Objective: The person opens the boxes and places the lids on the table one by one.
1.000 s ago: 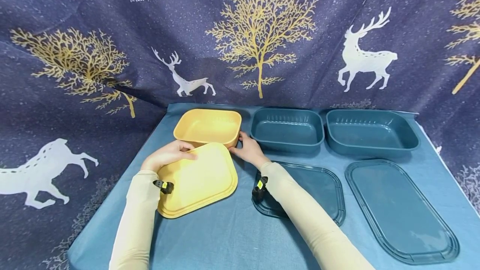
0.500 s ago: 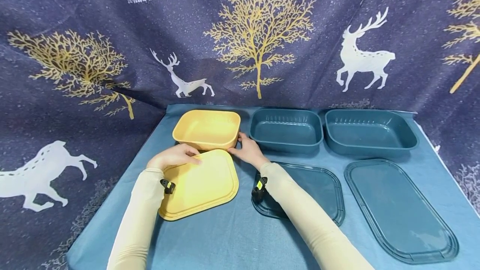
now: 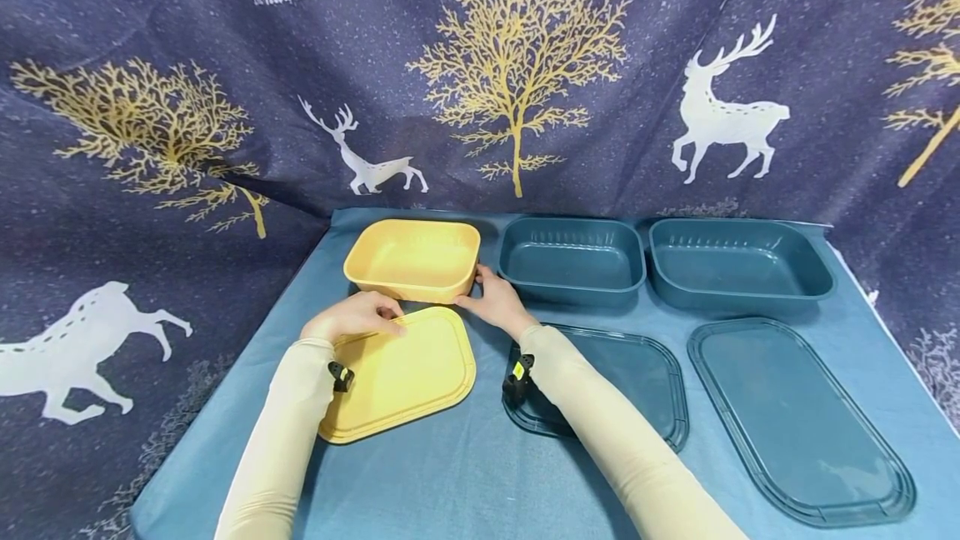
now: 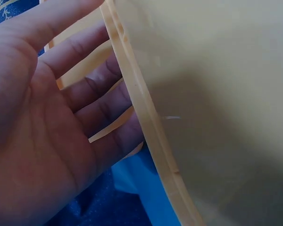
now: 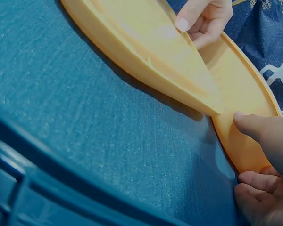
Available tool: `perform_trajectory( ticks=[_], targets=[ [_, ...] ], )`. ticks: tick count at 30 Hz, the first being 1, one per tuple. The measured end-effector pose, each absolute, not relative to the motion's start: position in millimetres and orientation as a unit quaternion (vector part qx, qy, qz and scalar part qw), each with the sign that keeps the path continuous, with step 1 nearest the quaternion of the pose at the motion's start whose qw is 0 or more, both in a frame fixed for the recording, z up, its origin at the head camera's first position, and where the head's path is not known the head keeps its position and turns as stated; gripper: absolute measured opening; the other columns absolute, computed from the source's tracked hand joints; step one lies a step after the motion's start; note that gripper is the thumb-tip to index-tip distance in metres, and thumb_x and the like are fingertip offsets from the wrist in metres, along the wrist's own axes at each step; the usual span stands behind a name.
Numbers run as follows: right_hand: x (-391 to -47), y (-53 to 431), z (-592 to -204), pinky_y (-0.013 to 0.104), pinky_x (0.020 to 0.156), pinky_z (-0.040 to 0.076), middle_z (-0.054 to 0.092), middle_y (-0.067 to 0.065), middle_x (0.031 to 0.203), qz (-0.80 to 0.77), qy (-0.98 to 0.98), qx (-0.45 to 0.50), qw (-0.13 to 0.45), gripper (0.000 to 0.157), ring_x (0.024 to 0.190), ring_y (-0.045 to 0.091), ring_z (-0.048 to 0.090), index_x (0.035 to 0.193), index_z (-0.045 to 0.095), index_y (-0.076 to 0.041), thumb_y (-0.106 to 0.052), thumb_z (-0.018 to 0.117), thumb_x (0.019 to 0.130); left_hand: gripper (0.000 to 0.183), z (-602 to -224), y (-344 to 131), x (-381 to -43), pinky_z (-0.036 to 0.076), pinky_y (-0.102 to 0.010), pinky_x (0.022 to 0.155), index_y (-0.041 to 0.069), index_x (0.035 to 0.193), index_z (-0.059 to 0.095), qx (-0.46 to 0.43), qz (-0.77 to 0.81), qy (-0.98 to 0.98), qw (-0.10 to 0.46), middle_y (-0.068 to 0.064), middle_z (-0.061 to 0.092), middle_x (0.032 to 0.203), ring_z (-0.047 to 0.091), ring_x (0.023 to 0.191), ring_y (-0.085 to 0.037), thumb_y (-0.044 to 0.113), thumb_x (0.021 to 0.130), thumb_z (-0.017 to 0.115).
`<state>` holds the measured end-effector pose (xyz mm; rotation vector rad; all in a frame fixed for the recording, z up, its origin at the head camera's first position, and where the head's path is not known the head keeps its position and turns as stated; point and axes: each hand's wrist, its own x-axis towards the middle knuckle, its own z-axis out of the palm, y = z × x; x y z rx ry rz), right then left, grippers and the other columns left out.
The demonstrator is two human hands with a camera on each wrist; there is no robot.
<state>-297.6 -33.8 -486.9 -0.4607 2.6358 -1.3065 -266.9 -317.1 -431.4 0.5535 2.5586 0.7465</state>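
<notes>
In the head view my left hand pinches the far edge of a yellow rectangular lid, thumb on top. In the left wrist view the fingers pass behind the lid's rim. The lid is tilted, its far corner close to a yellow box without a cover. My right hand holds that box at its near right corner. From the right wrist view, the right thumb lies against the box wall, with the other fingers curled below it.
Two dark teal boxes, a smaller one and a larger one, stand right of the yellow box. A dark teal lid lies partly under the right forearm. Another long teal lid lies farther right on the blue cloth.
The left hand has shifted slightly right and nearer with the yellow lid, and the lid's far edge has come down, showing more of the box's front. The right hand stays at the box corner.
</notes>
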Motion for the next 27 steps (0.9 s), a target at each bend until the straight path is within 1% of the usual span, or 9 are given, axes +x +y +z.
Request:
perform_trajectory(
  ticks=[3, 11, 15, 21, 27],
  targets=[
    [-297.6, -33.7, -486.8, 0.044, 0.100, 0.050, 0.053, 0.015, 0.146, -0.438, 0.882, -0.155, 0.082, 0.086, 0.129, 0.031, 0.055, 0.157, 0.030, -0.007, -0.046, 0.071, 0.093, 0.021, -432.1, -316.4, -266.7, 0.040, -0.033, 0.071, 0.013, 0.102, 0.075, 0.202, 0.270, 0.918, 0.209, 0.000, 0.055, 0.078, 0.049, 0.071, -0.017, 0.028, 0.088, 0.079],
    [-296.5, -33.9, -485.8, 0.045, 0.102, 0.049, 0.053, 0.015, 0.146, -0.436, 0.882, -0.156, 0.081, 0.086, 0.130, 0.030, 0.054, 0.158, 0.029, -0.008, -0.046, 0.071, 0.094, 0.023, -430.4, -309.7, -264.8, 0.045, -0.036, 0.077, 0.012, 0.101, 0.072, 0.191, 0.252, 0.927, 0.203, -0.001, 0.063, 0.088, 0.054, 0.080, -0.019, 0.029, 0.087, 0.079],
    [-295.4, -33.7, -484.2, 0.045, 0.102, 0.048, 0.052, 0.016, 0.146, -0.436, 0.882, -0.159, 0.080, 0.085, 0.130, 0.031, 0.054, 0.158, 0.029, -0.006, -0.044, 0.071, 0.094, 0.022, -431.0, -307.0, -263.4, 0.044, -0.035, 0.077, 0.012, 0.099, 0.070, 0.179, 0.245, 0.931, 0.204, -0.001, 0.062, 0.087, 0.053, 0.080, -0.019, 0.027, 0.087, 0.080],
    [-294.8, -34.3, -483.3, 0.045, 0.102, 0.048, 0.052, 0.017, 0.146, -0.431, 0.884, -0.162, 0.078, 0.083, 0.131, 0.031, 0.053, 0.157, 0.029, -0.005, -0.043, 0.070, 0.095, 0.024, -433.5, -307.0, -262.9, 0.043, -0.033, 0.074, 0.008, 0.097, 0.068, 0.177, 0.251, 0.931, 0.199, -0.002, 0.060, 0.084, 0.052, 0.077, -0.018, 0.024, 0.085, 0.081],
    [-294.3, -34.2, -483.1, 0.045, 0.103, 0.048, 0.052, 0.016, 0.147, -0.431, 0.884, -0.162, 0.078, 0.083, 0.131, 0.031, 0.053, 0.157, 0.029, -0.006, -0.042, 0.070, 0.095, 0.023, -434.3, -306.7, -263.5, 0.042, -0.033, 0.073, 0.008, 0.094, 0.068, 0.180, 0.250, 0.931, 0.195, 0.000, 0.057, 0.080, 0.051, 0.075, -0.017, 0.024, 0.084, 0.082]
  ],
)
